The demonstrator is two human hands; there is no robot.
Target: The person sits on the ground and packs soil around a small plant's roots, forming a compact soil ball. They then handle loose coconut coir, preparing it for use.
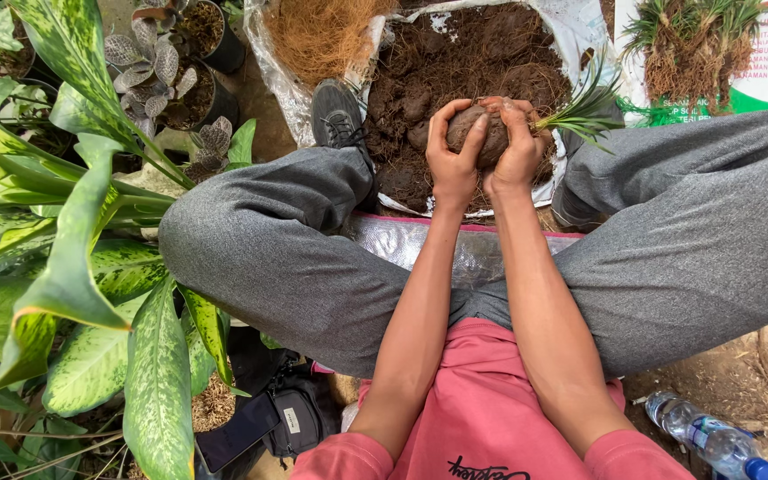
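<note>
Soil ball [477,133], brown and rounded, sits pressed between both hands above the open sack of dark soil [455,53], with a tuft of thin green leaves [580,111] sticking out of its right side.

Largest items first. Grey-trousered legs [295,258] of the seated person spread to either side of the sack. Broad speckled green foliage [73,267] fills the left of the view, with small black pots [211,31] of grey-leaved plants behind it. The soil sack lies between the feet, a mound of tan coconut fibre [317,36] at its upper left corner. A printed bag [762,62] at upper right carries a bundle of grassy plants with bare roots [695,44]. A black pouch [300,418] rests by the left hip and a clear plastic bottle with a blue cap [713,440] lies on the ground at lower right.

Left hand [451,151]: fingers clenched around the ball's left half. Right hand [517,142]: fingers wrapped over its top and right half, close to the leaves.

Risks, as judged: uneven squeezing could crack the ball and drop crumbs into the sack. Pressure near the leaf base could bend or snap the shoots. Loose soil may fail to bind around the roots.
</note>
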